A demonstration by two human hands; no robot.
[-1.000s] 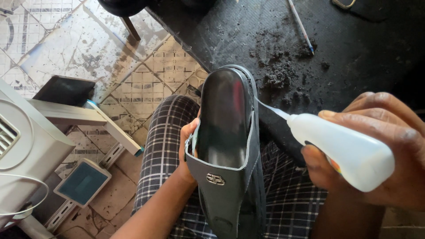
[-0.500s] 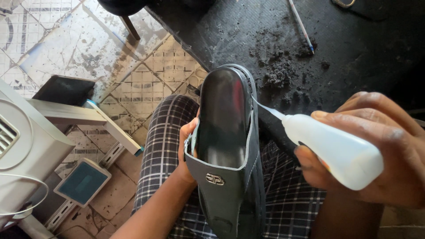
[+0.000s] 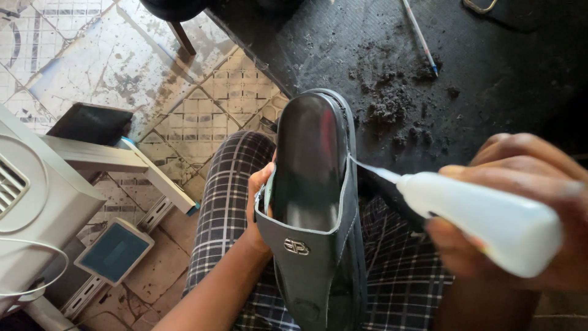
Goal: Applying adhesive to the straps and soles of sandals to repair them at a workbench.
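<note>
The left hand (image 3: 260, 205) grips a dark grey slip-on shoe (image 3: 315, 202) from its left side, fingers closed around the upper's edge, holding it upright over the lap with the toe pointing away from the person. The shoe has a glossy black insole and a small metal emblem on the strap across its near end. It rests against the checked trousers (image 3: 233, 202), above the left knee.

The right hand (image 3: 520, 214) is closed around a white squeeze bottle (image 3: 484, 224) — its thin nozzle reaches the shoe's right rim, touching the seam where upper meets sole, about a third of the way down from the toe.

Beyond the shoe lies a black mat (image 3: 490, 73) on the floor, with a heap of dark crumbs (image 3: 392, 104) near its middle and a pen (image 3: 419, 37) lying towards its far edge. To the left the floor is patterned tile (image 3: 92, 55), worn and stained. A white appliance (image 3: 30, 208) with a cord stands at the left edge of view, a small teal-faced device (image 3: 115, 251) just beside it.
</note>
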